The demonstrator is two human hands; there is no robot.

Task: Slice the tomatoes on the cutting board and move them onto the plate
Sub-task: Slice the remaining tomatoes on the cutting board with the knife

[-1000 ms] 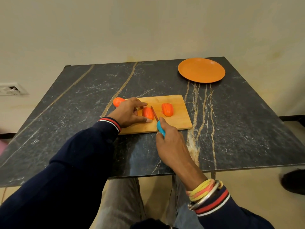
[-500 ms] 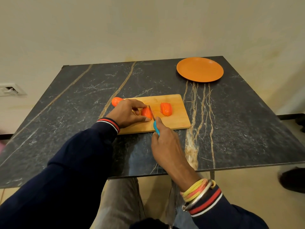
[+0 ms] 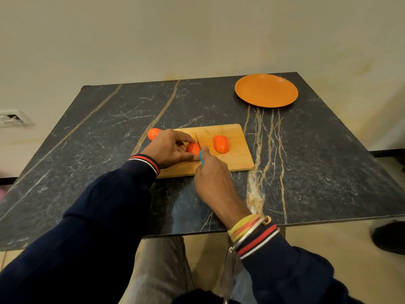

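Knife slid further into tomato since prev; right hand grip closed on handle, left hand pinching tomato.

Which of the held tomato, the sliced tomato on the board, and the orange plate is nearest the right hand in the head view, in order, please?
From the right hand:
1. Held tomato, just ahead, under the left hand.
2. Sliced tomato, ahead and slightly right on the cutting board.
3. Orange plate, at the far right corner.

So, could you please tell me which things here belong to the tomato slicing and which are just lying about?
In use: cutting board, held tomato, sliced tomato, whole tomato, knife, orange plate, left hand, right hand.
Lying about: wall socket.
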